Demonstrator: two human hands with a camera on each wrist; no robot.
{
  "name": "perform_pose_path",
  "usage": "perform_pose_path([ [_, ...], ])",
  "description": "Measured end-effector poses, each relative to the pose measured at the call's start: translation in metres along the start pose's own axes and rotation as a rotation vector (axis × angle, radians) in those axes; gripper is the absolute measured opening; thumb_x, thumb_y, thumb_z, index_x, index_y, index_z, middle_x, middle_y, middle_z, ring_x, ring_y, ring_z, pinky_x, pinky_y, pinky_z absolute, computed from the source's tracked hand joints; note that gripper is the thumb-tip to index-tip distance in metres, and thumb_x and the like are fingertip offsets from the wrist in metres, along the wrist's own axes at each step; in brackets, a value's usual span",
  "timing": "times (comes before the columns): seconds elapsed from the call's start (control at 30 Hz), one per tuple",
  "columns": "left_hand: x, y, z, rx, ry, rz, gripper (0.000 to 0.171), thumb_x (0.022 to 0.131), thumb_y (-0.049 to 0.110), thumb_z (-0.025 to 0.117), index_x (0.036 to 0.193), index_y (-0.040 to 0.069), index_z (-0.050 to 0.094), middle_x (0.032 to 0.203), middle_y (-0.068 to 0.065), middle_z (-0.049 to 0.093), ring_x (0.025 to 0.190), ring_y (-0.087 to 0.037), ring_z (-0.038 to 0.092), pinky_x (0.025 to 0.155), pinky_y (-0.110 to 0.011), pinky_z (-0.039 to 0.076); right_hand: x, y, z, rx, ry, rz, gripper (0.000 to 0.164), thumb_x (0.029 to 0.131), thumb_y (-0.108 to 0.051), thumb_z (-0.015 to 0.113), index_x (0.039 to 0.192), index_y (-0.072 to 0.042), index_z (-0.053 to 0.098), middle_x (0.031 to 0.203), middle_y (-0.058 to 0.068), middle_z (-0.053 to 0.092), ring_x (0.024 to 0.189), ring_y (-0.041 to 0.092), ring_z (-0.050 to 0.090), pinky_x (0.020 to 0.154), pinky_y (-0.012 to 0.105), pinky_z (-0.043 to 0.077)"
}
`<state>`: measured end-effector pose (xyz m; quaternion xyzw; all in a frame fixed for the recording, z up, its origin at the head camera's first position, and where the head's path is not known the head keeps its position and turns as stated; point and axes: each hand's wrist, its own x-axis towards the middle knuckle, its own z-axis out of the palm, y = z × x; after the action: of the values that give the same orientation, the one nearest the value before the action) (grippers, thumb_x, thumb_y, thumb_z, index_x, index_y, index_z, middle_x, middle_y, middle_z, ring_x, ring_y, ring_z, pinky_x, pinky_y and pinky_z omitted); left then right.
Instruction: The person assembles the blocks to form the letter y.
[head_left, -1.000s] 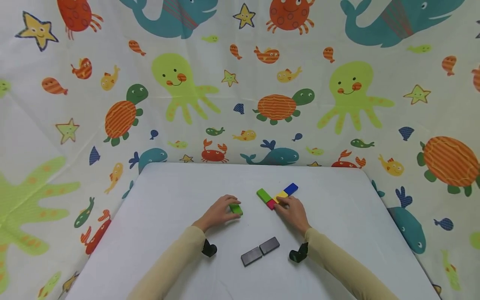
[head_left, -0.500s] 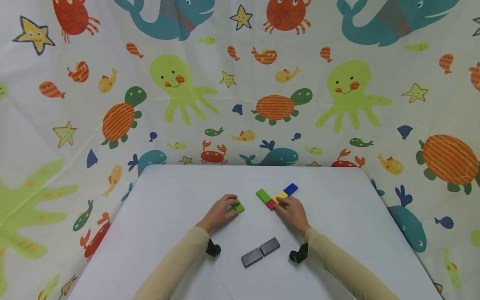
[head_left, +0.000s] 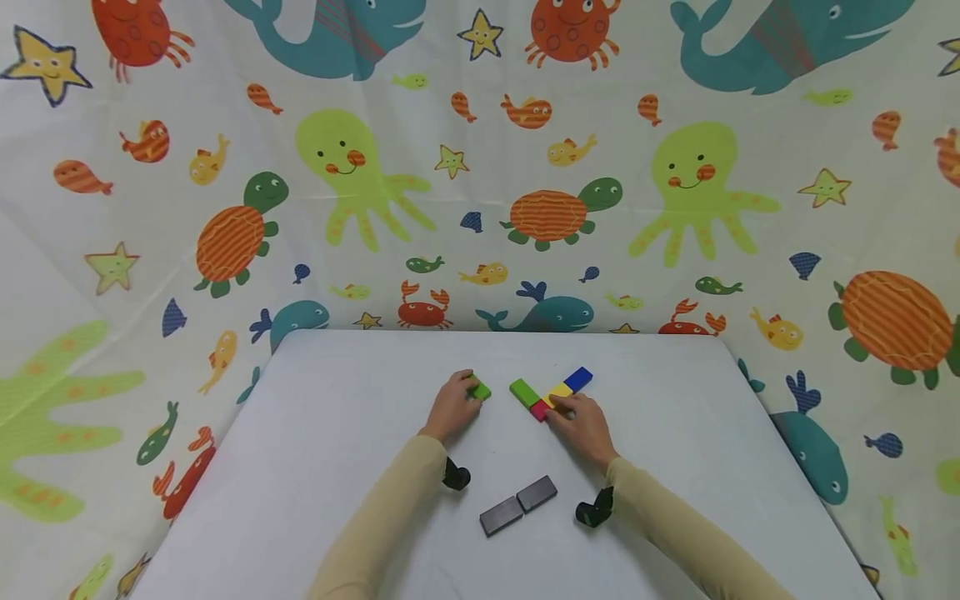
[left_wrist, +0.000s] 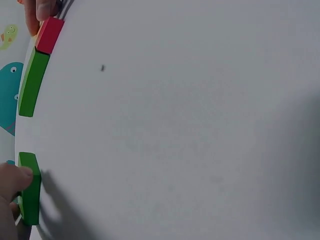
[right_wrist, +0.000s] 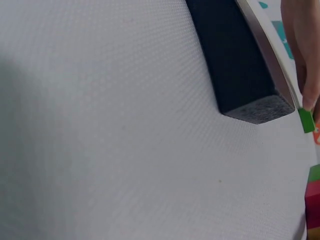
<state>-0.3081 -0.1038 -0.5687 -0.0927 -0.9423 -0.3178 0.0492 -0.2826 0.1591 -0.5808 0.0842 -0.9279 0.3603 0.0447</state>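
My left hand (head_left: pixel 452 408) pinches a green block (head_left: pixel 482 390) between thumb and fingers, left of a V of coloured blocks. In the left wrist view that held block (left_wrist: pixel 32 200) lies across a small gap from the V's green block (left_wrist: pixel 34 82). The V's green block (head_left: pixel 524 392) meets a red block (head_left: pixel 538 410) at the corner. From there the other arm runs through a yellow block (head_left: pixel 559 392) to a blue block (head_left: pixel 578 379). My right hand (head_left: pixel 587 427) grips the yellow block near the red one; its fingers partly hide it.
Two dark grey blocks (head_left: pixel 501 516) lie end to end on the white table (head_left: pixel 337 392), nearer me, between my forearms. One dark block (right_wrist: pixel 235 60) looms large in the right wrist view. A sea-animal cloth (head_left: pixel 420 192) hangs behind the table.
My left hand has moved away from me and slightly right, carrying the green block towards the far end of the V's green block. The right hand has stayed in place.
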Motion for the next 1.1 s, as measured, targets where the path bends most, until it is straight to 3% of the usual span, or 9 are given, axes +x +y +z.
perform_pose_path([
  [0.23, 0.011, 0.005, 0.006, -0.017, 0.049, -0.124, 0.032, 0.086, 0.005, 0.071, 0.116, -0.003, 0.068, 0.131, -0.022, 0.049, 0.121, -0.034, 0.050, 0.101, -0.044, 0.043, 0.001, -0.002, 0.000, -0.003, -0.005, -0.002, 0.037, 0.090, -0.028, 0.072, 0.122, -0.009, 0.070, 0.102, 0.006, 0.066, 0.097, 0.024, 0.057, 0.087, 0.041, 0.047],
  [0.57, 0.018, 0.010, 0.001, -0.008, 0.065, -0.117, 0.038, 0.082, 0.007, 0.077, 0.117, -0.004, 0.067, 0.123, -0.020, 0.058, 0.112, -0.033, 0.057, 0.097, -0.044, 0.045, 0.001, -0.001, 0.002, -0.008, 0.001, 0.012, 0.037, 0.090, -0.028, 0.072, 0.122, -0.010, 0.070, 0.102, 0.006, 0.065, 0.097, 0.024, 0.057, 0.088, 0.042, 0.046],
  [1.1, 0.024, 0.024, -0.001, -0.048, 0.048, -0.159, 0.027, 0.082, 0.003, 0.076, 0.107, -0.005, 0.069, 0.105, -0.016, 0.068, 0.090, -0.026, 0.061, 0.082, -0.041, 0.050, 0.002, 0.000, 0.002, -0.022, 0.000, 0.020, 0.037, 0.089, -0.029, 0.073, 0.120, -0.011, 0.071, 0.098, 0.003, 0.064, 0.092, 0.020, 0.056, 0.084, 0.039, 0.046],
])
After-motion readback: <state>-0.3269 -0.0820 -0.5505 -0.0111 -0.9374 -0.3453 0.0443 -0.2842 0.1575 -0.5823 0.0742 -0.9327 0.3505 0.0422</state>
